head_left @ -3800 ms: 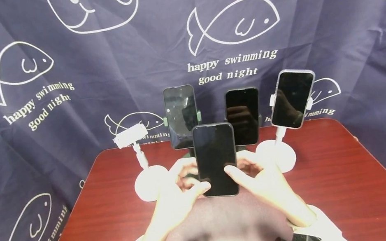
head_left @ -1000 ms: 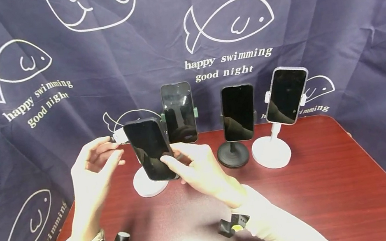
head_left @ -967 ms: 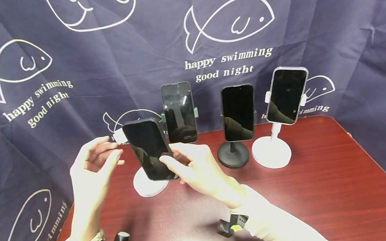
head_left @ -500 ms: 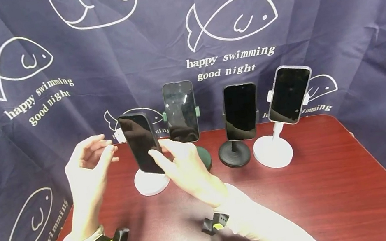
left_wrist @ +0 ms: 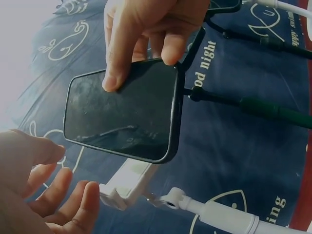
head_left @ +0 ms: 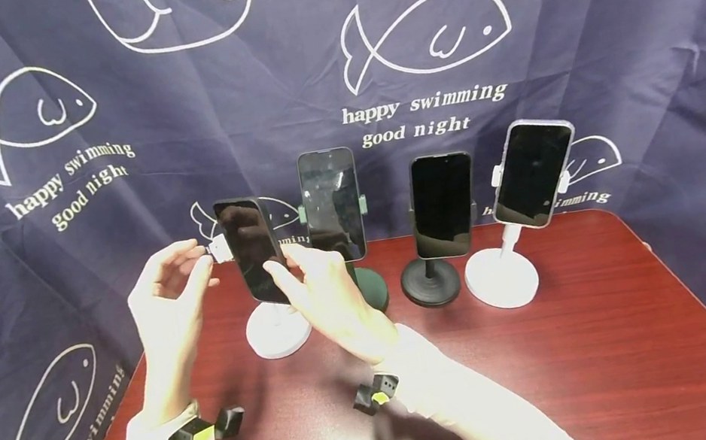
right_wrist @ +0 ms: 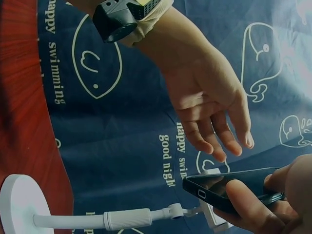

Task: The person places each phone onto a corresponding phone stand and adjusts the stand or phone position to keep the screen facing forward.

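Observation:
A dark smartphone (head_left: 247, 247) is pinched along its right edge by my right hand (head_left: 330, 295), thumb over the black screen. It is held in front of a white phone stand (head_left: 279, 331), hiding much of the stand's pole and holder. In the left wrist view, the white clamp (left_wrist: 129, 183) shows just below the phone; whether they touch I cannot tell. My left hand (head_left: 166, 301), fingers loosely bent and holding nothing, hovers beside the clamp's left end. From the right wrist, the left hand (right_wrist: 204, 92) appears apart from the phone (right_wrist: 234, 183).
To the right, a phone (head_left: 332, 204) sits in a green stand, another phone (head_left: 443, 206) in a black stand (head_left: 429, 283), and a third phone (head_left: 534, 174) in a white stand (head_left: 502, 278). Behind the red-brown table (head_left: 603, 335) hangs a blue fish-print curtain (head_left: 279, 94).
Both hands first held the phone centrally; then the left hand let go. The right hand has carried the phone left and farther back, up to the white stand, while the left moved beside the clamp.

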Action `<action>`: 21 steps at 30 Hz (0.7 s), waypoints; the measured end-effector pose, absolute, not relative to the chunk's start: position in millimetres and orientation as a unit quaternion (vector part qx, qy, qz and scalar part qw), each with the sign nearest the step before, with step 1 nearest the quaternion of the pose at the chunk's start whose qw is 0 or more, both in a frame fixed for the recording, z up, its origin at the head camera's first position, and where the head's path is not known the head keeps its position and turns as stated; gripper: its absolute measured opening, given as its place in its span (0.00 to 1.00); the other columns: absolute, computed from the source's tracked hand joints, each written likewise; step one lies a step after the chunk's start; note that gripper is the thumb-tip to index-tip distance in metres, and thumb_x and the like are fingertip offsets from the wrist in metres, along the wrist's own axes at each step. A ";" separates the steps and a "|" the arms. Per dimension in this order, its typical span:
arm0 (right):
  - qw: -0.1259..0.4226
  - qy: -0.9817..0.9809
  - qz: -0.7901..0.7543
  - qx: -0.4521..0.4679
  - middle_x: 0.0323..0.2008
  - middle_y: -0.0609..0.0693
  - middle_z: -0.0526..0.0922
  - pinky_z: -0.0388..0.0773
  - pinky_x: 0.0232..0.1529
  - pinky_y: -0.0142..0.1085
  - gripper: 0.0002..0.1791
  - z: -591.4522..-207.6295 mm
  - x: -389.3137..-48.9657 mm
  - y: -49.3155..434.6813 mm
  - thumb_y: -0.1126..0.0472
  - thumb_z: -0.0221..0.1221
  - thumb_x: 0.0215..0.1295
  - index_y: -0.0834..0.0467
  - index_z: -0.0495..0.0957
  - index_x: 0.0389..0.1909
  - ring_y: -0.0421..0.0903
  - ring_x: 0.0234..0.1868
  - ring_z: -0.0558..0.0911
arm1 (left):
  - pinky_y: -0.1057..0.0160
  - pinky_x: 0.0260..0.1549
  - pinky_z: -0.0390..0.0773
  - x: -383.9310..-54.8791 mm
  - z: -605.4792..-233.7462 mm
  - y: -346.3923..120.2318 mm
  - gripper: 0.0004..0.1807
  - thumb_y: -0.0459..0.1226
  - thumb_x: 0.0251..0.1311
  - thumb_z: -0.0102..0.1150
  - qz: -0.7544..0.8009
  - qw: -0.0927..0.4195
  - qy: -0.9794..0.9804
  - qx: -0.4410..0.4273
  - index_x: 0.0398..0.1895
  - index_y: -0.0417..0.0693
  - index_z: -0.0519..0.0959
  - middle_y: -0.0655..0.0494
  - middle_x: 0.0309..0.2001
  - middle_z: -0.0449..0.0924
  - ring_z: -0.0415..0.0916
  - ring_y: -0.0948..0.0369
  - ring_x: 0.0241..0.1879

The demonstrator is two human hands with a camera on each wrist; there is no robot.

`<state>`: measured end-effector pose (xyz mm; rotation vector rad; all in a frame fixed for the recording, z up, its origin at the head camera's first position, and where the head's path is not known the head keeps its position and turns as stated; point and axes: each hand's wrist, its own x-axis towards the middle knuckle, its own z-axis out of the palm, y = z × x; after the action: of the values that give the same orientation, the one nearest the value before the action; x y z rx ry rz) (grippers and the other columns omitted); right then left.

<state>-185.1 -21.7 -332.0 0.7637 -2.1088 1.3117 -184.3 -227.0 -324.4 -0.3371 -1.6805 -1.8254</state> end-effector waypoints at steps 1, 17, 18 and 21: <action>0.270 -0.781 0.486 0.284 0.27 0.47 0.85 0.66 0.22 0.25 0.08 -331.6 -186.0 -22.0 0.58 0.61 0.74 0.56 0.80 0.34 0.34 0.17 0.69 | 0.69 0.33 0.85 -185.4 -324.4 -226.8 0.18 0.20 0.58 0.66 -0.689 0.317 -0.640 -0.122 0.53 0.31 0.82 0.51 0.41 0.87 0.85 0.64 0.38; 0.260 -0.787 0.482 0.283 0.35 0.47 0.90 0.75 0.34 0.27 0.07 -331.3 -200.9 -31.5 0.58 0.59 0.75 0.56 0.84 0.43 0.37 0.30 0.79 | 0.74 0.40 0.83 -202.4 -337.7 -222.7 0.25 0.33 0.67 0.65 -0.604 0.263 -0.751 -0.052 0.67 0.46 0.75 0.53 0.56 0.81 0.85 0.72 0.43; 0.257 -0.786 0.485 0.283 0.35 0.47 0.90 0.76 0.35 0.26 0.07 -332.3 -201.9 -32.2 0.58 0.59 0.75 0.56 0.84 0.43 0.36 0.31 0.81 | 0.73 0.39 0.83 -203.8 -338.4 -222.8 0.26 0.33 0.67 0.64 -0.607 0.257 -0.750 -0.056 0.68 0.46 0.75 0.55 0.55 0.82 0.85 0.72 0.41; 0.255 -0.788 0.483 0.285 0.34 0.48 0.89 0.78 0.36 0.24 0.08 -335.0 -205.2 -34.5 0.57 0.59 0.76 0.57 0.83 0.43 0.38 0.33 0.85 | 0.72 0.38 0.84 -207.1 -341.3 -224.2 0.26 0.33 0.69 0.62 -0.605 0.246 -0.754 -0.068 0.70 0.46 0.74 0.64 0.48 0.85 0.86 0.73 0.35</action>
<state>-205.2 -34.5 -335.0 0.7727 -2.1395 1.3119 -207.1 -224.2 -341.3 -0.1864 -2.0560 -1.6512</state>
